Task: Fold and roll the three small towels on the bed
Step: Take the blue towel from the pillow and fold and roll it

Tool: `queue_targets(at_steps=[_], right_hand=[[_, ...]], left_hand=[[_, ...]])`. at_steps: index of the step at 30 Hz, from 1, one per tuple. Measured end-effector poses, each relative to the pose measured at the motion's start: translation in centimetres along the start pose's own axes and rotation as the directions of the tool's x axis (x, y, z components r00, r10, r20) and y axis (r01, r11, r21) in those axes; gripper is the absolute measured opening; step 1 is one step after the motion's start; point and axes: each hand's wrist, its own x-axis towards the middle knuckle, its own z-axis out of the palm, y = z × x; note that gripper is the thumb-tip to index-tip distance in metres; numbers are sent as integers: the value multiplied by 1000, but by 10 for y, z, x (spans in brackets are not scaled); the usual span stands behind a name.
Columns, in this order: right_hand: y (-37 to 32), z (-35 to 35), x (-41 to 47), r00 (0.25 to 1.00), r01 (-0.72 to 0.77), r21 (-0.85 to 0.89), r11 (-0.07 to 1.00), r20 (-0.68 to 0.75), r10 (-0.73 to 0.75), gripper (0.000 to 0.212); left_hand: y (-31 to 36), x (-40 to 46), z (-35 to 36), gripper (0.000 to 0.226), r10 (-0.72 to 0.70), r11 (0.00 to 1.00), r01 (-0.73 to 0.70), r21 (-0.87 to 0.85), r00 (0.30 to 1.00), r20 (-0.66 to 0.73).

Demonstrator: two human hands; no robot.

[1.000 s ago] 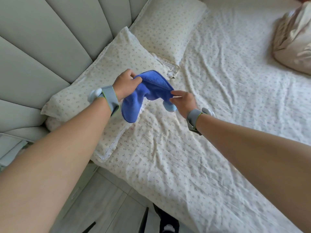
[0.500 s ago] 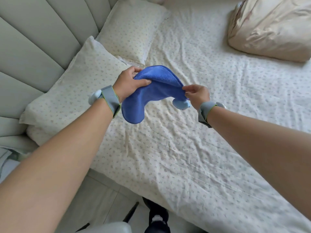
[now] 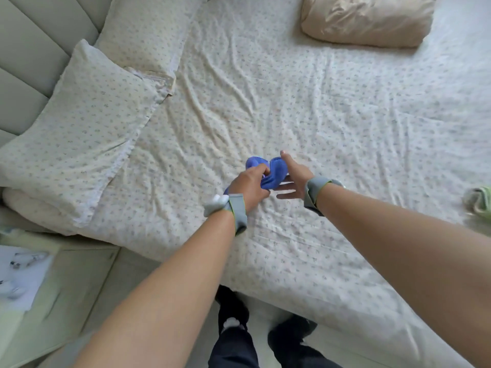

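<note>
Both hands on blue towel [image 3: 273, 172]: L hand [image 3: 251, 185] gripping, R hand [image 3: 293, 179] spread flat

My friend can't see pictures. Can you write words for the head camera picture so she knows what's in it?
Two bare hands bunch a small blue towel over a flowery bed sheet: the left hand grips it, the right hand is open against it. Two pillows lie left, a beige pillow far back, a green towel at the right edge.
</note>
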Motion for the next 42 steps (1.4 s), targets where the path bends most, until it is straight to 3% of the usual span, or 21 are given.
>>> queue_targets(at_steps=[4,6,9,13,16,18,20,24,28,33,38,42], right_hand=[[51,-27,-3,994,-86,-38,996,-72,83,38],[75,-37,-1,985,-111,-159,981,-148,88,23],[111,-54,8,974,-141,-411,901,-222,51,28],[142,-63,0,953,-216,-570,793,-298,46,18],[170,-70,6,934,-283,-578,765,-348,83,22],[179,-69,10,905,-333,-589,737,-420,73,46],[178,-66,13,879,-340,-621,706,-477,5,54],[154,-48,24,905,-105,-793,600,-327,-273,67],[118,-16,40,860,155,-866,475,-118,-496,86],[87,14,76,866,158,-976,149,64,-496,91],[89,19,115,893,105,-989,103,48,-448,96],[91,11,128,864,166,-983,81,105,-492,61]], left_hand=[[12,-38,78,34,38,991,-53,120,992,118],[13,-56,107,39,21,986,-49,157,984,176],[6,-81,146,43,-12,991,-28,128,953,303],[-19,-107,172,52,-58,998,54,23,888,456],[-45,-114,174,46,-163,984,179,-1,900,405],[-63,-107,168,37,-278,954,299,-24,913,298],[-77,-95,153,32,-383,912,402,-85,906,179],[-101,-60,117,42,-432,892,434,-128,901,46],[-116,-25,94,52,-437,893,437,-106,899,22],[-126,14,87,69,-466,875,468,-128,884,44],[-137,45,105,73,-472,873,480,-88,877,94],[-142,61,106,36,-496,868,486,104,862,106]])
